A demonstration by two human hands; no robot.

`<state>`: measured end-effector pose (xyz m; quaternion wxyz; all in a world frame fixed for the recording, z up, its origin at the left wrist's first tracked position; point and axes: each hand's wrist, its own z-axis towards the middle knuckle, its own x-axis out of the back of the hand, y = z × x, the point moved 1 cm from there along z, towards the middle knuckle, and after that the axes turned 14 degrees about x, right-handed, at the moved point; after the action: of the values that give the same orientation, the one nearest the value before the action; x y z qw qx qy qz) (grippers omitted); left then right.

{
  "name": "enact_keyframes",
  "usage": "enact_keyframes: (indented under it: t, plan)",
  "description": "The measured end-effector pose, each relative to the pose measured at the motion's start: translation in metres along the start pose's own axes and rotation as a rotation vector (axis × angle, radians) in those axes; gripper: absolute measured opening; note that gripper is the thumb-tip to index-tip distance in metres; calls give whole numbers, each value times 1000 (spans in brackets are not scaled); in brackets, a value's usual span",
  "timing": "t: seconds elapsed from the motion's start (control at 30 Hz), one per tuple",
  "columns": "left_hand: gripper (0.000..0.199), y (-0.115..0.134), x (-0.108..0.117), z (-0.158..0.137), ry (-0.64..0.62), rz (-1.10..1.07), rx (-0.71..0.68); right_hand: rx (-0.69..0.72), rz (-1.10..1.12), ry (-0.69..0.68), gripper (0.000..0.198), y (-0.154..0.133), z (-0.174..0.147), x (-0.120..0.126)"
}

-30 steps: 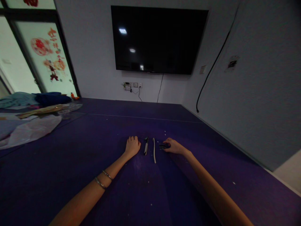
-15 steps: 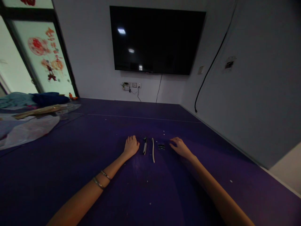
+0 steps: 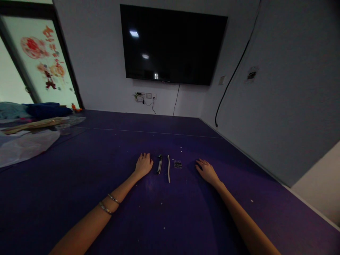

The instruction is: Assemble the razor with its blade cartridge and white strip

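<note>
On the purple tabletop (image 3: pixel 148 219), my left hand (image 3: pixel 143 165) rests palm down, fingers stretched forward, holding nothing. Just to its right lies a black and silver razor (image 3: pixel 159 165), its head pointing away from me. Beside the razor is a thin, slightly bent white stick (image 3: pixel 168 170), its exact kind unclear. Further right sits a small clear case with dark strips (image 3: pixel 177 164), too small to make out in detail. My right hand (image 3: pixel 207 171) lies on the surface to the right of the case, apart from it, fingers loosely spread and nothing in them.
Plastic sheeting (image 3: pixel 29 147) and folded cloths (image 3: pixel 47 111) lie at the far left, near a small orange object (image 3: pixel 74 107). A wall TV (image 3: pixel 172 46) hangs above the back edge. A black cable (image 3: pixel 233 74) dangles along the right wall. Small white specks dot the surface.
My right hand has moved right, away from the small case, and settled on the surface. My left hand stays beside the razor. The whole view has shifted slightly.
</note>
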<state>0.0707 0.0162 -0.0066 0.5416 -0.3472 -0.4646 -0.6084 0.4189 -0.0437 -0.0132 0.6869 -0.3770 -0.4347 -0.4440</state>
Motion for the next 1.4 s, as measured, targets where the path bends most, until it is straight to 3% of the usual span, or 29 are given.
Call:
enact_keyframes:
  t: [0.5, 0.63, 0.77, 0.97, 1.2, 1.4]
  plan:
    - [40, 1, 5, -1, -43, 0, -12, 21, -1, 21, 45, -1, 0, 2]
    - [39, 5, 17, -5, 84, -39, 30, 6, -6, 31, 44, -1, 1, 1]
    - [26, 17, 33, -8, 163, -63, -39, 6, -7, 32, 44, -2, 2, 3]
    - [26, 43, 36, -9, -86, -21, -77, 10, -30, 34, 45, -7, 1, 6]
    - [40, 58, 36, -8, -177, -17, 5, -3, 0, 35, 45, -7, 0, 7]
    - [29, 60, 30, -2, -250, -80, 44, -8, -2, 39, 45, -5, 1, 5]
